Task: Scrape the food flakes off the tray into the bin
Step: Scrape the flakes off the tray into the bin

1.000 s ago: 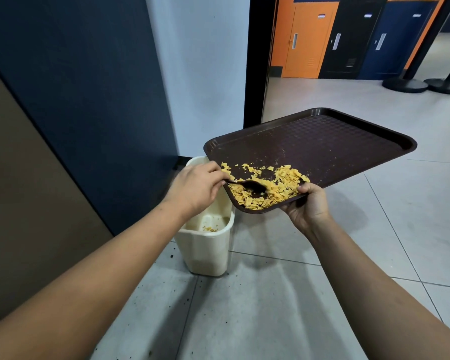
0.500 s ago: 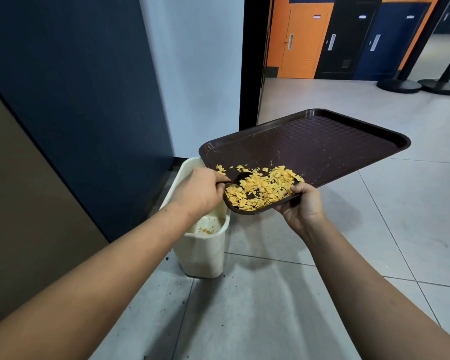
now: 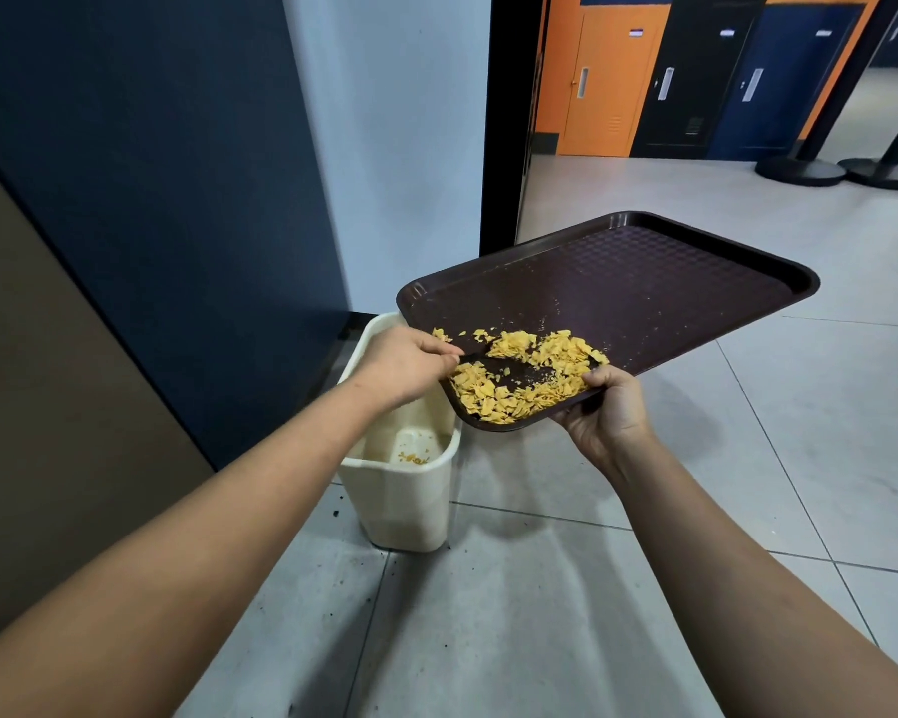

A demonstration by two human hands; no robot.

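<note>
Fingers [image 3: 439, 349] of the left hand [image 3: 403, 362] pinch a dark utensil's handle while the right hand [image 3: 605, 406] grips the brown tray [image 3: 670, 282].

The right thumb lies over the tray's near rim with the other fingers curled beneath, holding it tilted, near-left corner lowest, just above the cream bin [image 3: 403, 497]. The utensil [image 3: 480, 356] (a spoon or scraper, too dark against the tray to tell) reaches into the yellow food flakes [image 3: 522, 378], which are heaped in that low corner around a cleared patch. A few flakes lie at the bin's bottom. The bin stands on the tiled floor [image 3: 540, 614] beside a dark blue wall [image 3: 167, 173].
</note>
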